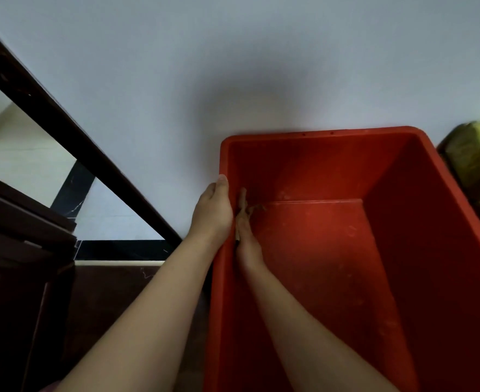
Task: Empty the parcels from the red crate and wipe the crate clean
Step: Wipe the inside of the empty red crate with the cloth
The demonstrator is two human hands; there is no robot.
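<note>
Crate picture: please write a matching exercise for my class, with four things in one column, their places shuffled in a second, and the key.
Things
1. left hand
2. right hand
3. parcel
4. dark rail

Places
A. inside the crate, against its left wall
B. outside the crate, at its right
C. on the crate's left rim
D. slanting, well left of the crate

Pairs: 1-C, 2-A, 3-B, 4-D
</note>
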